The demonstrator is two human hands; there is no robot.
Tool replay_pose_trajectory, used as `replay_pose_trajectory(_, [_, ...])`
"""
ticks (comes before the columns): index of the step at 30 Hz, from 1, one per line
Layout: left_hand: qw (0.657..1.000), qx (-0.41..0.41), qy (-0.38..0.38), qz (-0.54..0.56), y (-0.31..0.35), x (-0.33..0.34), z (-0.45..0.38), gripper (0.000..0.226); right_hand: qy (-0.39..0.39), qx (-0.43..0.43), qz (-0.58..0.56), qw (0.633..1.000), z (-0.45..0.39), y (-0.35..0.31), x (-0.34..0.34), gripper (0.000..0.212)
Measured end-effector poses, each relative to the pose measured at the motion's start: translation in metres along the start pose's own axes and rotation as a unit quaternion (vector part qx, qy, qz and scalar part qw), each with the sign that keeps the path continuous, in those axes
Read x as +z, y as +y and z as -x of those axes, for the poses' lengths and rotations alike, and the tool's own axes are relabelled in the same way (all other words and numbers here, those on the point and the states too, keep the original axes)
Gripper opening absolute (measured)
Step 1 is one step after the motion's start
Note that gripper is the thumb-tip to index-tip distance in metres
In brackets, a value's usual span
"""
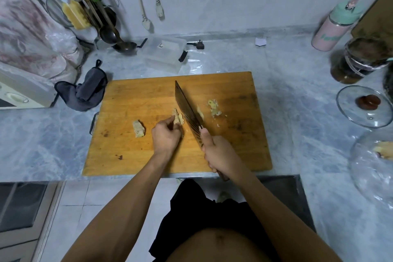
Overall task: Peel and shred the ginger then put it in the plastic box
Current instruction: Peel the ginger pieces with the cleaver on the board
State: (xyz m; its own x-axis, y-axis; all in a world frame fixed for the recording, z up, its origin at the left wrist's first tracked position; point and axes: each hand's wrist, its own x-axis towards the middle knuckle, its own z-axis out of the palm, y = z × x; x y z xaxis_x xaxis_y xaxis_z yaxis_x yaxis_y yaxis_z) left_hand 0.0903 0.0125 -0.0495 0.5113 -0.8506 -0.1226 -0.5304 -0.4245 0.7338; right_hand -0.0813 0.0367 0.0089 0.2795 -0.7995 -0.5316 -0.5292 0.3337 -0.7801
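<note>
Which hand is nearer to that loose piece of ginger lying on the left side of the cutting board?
Left. The left hand is just right of the loose ginger piece, pinching another piece. The right hand grips the knife, farther right.

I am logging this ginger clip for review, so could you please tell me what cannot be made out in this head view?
- Ginger piece under the left hand: fingers cover most of it, so how much is peeled is unclear.
- Knife edge: whether it touches the cutting board is unclear.
- Knife handle: wrapped by the right hand.
- Plastic box: contents unclear through its clear walls.
- Ginger under the glass cover: cut off by the right edge.
</note>
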Motion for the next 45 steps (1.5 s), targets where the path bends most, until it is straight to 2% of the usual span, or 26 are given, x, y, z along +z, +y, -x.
replay_pose_trajectory(6, [1.0, -0.008, 0.005, 0.018, 0.006, 0.001, -0.003, 0.03, 0.004, -0.005, 0.002, 1.0, 0.0, -0.008, 0.009, 0.07])
replay_pose_trajectory(17, [0.998, -0.051, 0.006, 0.044, 0.009, 0.005, -0.006, 0.033, -0.014, 0.002, 0.02, 1.0, 0.0, -0.013, 0.01, 0.067])
replay_pose_trajectory(27, [1.0, -0.019, 0.014, 0.02, 0.015, 0.002, 0.0, 0.02, -0.016, -0.006, 0.042, 0.999, -0.011, -0.015, 0.016, 0.072])
replay_pose_trajectory(32, [1.0, -0.02, 0.014, 0.013, 0.014, 0.003, -0.001, 0.033, -0.014, 0.001, 0.021, 1.0, -0.023, -0.016, 0.02, 0.071])
replay_pose_trajectory(37, [1.0, -0.009, 0.005, 0.006, 0.014, 0.002, -0.001, 0.029, 0.001, 0.002, -0.016, 1.0, -0.023, -0.007, 0.028, 0.07])
replay_pose_trajectory(45, [0.999, -0.02, 0.019, 0.036, 0.005, 0.004, 0.0, 0.037, 0.012, -0.028, 0.015, 0.999, -0.02, -0.009, 0.033, 0.069])
